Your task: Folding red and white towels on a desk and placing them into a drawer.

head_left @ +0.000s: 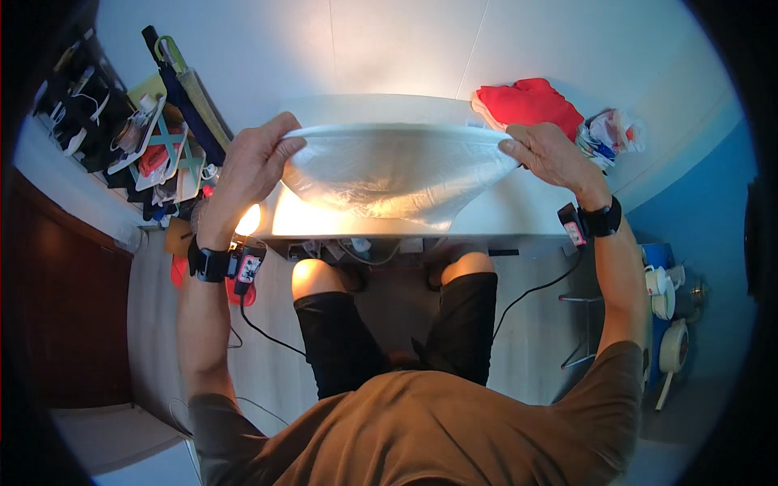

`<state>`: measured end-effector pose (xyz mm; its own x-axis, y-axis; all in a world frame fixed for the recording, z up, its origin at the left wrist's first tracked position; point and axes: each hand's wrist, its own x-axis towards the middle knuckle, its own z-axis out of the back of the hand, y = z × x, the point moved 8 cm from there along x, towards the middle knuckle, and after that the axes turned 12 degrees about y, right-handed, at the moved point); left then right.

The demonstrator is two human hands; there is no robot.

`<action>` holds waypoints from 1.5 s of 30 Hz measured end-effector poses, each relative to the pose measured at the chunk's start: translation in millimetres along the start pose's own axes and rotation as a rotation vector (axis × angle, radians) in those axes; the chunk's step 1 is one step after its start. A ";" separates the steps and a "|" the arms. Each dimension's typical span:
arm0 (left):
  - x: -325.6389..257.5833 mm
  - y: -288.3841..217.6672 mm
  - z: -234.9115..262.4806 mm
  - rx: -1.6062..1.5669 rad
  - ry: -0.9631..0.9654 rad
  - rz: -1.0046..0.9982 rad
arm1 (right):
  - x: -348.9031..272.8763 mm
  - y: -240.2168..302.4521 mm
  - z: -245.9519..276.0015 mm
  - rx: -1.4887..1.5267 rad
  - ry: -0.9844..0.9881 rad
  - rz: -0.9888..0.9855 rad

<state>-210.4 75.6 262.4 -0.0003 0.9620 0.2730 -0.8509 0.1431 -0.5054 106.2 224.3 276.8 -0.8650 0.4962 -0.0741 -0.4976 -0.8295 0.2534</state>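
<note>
In the head view, a person sits at a long white table with a smooth top point(519, 212) and holds up a thin, see-through, whitish piece of plastic point(389, 174) with two hands. The left hand point(261, 158) pinches one top corner between thumb and fingers, and the right hand point(555, 155) pinches the other. The top edge is pulled tight between them, and the rest hangs down in wrinkles over the table. It is hard to tell if it is a bag or a flat sheet, or if its bottom touches the table. Some fingertips are hidden, and the plastic blurs the part of the table behind it. At the back right, a bright red heap of cloth point(531, 105) is partly covered by the right hand. Next to it is a crinkly, clear plastic bundle point(616, 132); what is inside is hard to make out. A round, glowing yellow light point(248, 220) shows beside the left wrist, partly hidden by it. Small things under the table point(356, 247) are dark and cut off by its edge. The dark brown door point(65, 300) at far left fades into the black rim.
</note>
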 end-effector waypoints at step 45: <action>-79.1 85.5 -257.9 0.302 0.194 0.074 | -10.6 -82.9 -266.7 0.047 -0.009 -0.060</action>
<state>-147.7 71.7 -13.4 0.0075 0.9975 0.0700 -0.9690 0.0245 -0.2459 139.4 219.6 -0.7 -0.8331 0.5469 -0.0823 -0.5447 -0.7855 0.2937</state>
